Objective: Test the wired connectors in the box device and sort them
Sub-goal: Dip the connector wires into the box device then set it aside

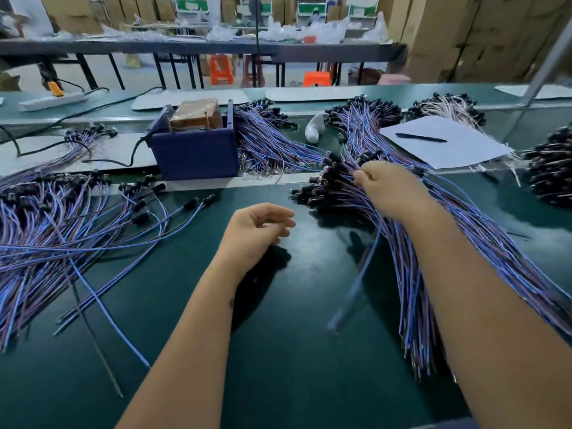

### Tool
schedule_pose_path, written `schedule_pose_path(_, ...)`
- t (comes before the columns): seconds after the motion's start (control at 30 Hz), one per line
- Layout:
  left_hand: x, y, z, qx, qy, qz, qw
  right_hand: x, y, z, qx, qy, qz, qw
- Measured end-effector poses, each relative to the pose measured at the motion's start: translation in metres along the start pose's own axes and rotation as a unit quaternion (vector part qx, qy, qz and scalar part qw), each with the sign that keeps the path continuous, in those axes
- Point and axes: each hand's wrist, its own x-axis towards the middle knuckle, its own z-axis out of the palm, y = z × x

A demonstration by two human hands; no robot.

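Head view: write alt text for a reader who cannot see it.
A person's right hand pinches wires in a big bundle of blue wired connectors on a green table, while the left hand hovers loosely curled, holding nothing. A dark blue box device stands behind, with more connectors spread at left.

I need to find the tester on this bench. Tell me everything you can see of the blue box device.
The blue box device is a dark blue, open-topped box standing upright on the green bench, left of centre. A brownish block sits inside at the top. A black cable runs from its left side. Purple-blue wired connectors lie against its right side. Neither hand touches it.
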Motion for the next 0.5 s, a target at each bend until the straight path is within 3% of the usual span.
schedule_pose_path(0.23, 0.004, -0.008, -0.020, 0.131, 0.222, 0.003, 0.966, 0.012, 0.014, -0.011, -0.188, 0.066, 0.055, 0.978)
schedule_pose_path(0.37, 0.001, -0.010, -0.033, 0.280, 0.286, 0.001, 0.916, 0.006, -0.028, 0.015, -0.126, 0.130, 0.030, 0.983)
schedule_pose_path(0.5, -0.001, -0.014, -0.048, 0.406, 0.273, -0.111, 0.865, -0.012, -0.092, 0.059, -0.029, 0.079, -0.074, 0.994)
